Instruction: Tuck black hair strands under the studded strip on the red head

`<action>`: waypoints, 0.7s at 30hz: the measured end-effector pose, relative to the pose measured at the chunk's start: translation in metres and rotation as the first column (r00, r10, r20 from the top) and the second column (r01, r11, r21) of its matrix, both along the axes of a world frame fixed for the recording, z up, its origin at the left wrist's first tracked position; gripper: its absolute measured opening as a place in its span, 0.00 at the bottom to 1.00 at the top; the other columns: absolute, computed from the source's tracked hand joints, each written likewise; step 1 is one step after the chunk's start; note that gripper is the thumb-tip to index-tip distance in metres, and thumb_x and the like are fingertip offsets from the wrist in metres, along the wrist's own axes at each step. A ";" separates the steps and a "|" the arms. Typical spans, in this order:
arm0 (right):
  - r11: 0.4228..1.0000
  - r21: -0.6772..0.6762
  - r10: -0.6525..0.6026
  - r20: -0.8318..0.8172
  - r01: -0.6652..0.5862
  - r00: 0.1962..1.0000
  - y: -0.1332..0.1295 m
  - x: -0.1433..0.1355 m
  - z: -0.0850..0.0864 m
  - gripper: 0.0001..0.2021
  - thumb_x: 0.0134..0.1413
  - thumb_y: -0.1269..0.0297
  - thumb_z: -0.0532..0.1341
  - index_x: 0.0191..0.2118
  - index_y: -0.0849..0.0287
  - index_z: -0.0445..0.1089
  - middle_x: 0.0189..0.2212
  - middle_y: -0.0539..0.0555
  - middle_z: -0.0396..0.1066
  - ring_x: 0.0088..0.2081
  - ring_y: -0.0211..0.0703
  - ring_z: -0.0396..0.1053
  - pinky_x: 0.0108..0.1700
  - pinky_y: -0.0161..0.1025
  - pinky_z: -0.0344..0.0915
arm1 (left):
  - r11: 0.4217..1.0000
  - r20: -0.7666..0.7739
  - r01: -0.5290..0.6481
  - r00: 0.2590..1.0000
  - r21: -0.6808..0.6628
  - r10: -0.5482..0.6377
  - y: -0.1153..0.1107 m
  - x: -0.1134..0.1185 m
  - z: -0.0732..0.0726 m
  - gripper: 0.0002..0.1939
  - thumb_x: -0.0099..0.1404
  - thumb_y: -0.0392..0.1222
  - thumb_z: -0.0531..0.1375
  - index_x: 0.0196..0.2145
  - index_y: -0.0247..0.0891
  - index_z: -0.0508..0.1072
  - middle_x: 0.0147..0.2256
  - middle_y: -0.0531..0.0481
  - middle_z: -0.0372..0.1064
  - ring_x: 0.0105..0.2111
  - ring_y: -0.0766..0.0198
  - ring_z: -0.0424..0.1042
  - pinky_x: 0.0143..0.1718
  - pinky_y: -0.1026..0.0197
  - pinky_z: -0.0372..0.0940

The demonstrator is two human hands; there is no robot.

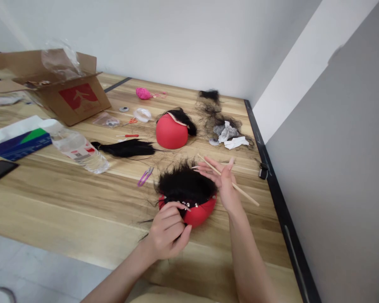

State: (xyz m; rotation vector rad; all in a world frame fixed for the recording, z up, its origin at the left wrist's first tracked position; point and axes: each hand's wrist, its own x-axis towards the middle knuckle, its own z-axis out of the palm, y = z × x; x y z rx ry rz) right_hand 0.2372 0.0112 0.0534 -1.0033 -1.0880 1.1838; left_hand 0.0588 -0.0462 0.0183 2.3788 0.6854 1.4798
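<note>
A red dome (201, 215) with black hair (185, 183) on top and several silver pins along the hair's edge lies on the wooden table. My left hand (169, 229) rests at its near left side, fingers curled, the index fingertip by the pins; what the fingers hold, if anything, is hidden. At the dome's right, my right hand (222, 179) holds a thin wooden stick (244, 195) between thumb and palm, with its fingers stretched toward the hair. Farther back sits a second red dome (171, 132) with black hair behind it.
Purple snips (145, 176), a black hair bundle (128, 148) and a water bottle (78, 149) lie to the left. Behind them stands an open cardboard box (71, 99). Loose hair and a crumpled white cloth (235, 142) lie at the back right, near the table's black edge (271, 181).
</note>
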 end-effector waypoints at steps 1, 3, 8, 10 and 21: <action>1.000 -0.003 0.026 -0.003 -0.026 1.000 -0.002 -0.002 0.003 0.27 0.60 0.41 0.48 0.51 0.54 0.71 0.48 0.57 0.74 0.47 0.48 0.73 0.53 0.48 0.67 | 1.000 -0.003 0.005 1.000 -0.001 -0.005 0.000 0.001 0.000 0.12 0.57 0.24 0.56 0.21 0.36 0.61 0.19 0.56 0.54 0.24 0.70 0.55 0.40 0.55 0.71; 0.998 0.004 0.065 0.077 -0.066 0.995 -0.005 -0.004 0.009 0.21 0.59 0.45 0.55 0.46 0.54 0.73 0.44 0.56 0.75 0.45 0.47 0.74 0.51 0.46 0.68 | 1.000 -0.005 0.009 1.000 -0.009 -0.009 0.001 0.002 -0.001 0.13 0.57 0.24 0.56 0.21 0.36 0.61 0.20 0.56 0.54 0.24 0.70 0.54 0.41 0.55 0.71; 0.986 0.023 0.153 0.288 -0.166 0.945 -0.011 -0.005 0.017 0.18 0.55 0.52 0.61 0.21 0.58 0.68 0.21 0.50 0.72 0.28 0.41 0.73 0.41 0.41 0.70 | 0.999 0.011 -0.005 1.000 -0.039 0.006 0.003 0.003 -0.003 0.13 0.59 0.24 0.55 0.21 0.36 0.60 0.20 0.57 0.53 0.24 0.70 0.54 0.41 0.56 0.71; 0.978 -0.007 0.203 0.275 -0.209 0.940 -0.011 -0.006 0.016 0.20 0.56 0.50 0.60 0.20 0.58 0.64 0.16 0.48 0.67 0.22 0.38 0.69 0.35 0.39 0.70 | 0.999 0.013 -0.010 1.000 -0.048 0.010 0.003 0.003 -0.004 0.13 0.59 0.24 0.55 0.21 0.36 0.60 0.20 0.57 0.53 0.24 0.70 0.54 0.41 0.56 0.71; 0.979 -0.103 0.203 0.398 -0.177 0.894 -0.011 -0.016 0.012 0.21 0.54 0.48 0.60 0.19 0.58 0.63 0.13 0.46 0.63 0.16 0.34 0.63 0.18 0.30 0.58 | 0.999 -0.006 -0.030 1.000 -0.043 0.030 0.005 0.003 -0.004 0.15 0.60 0.26 0.55 0.19 0.36 0.59 0.18 0.57 0.53 0.23 0.70 0.54 0.39 0.58 0.70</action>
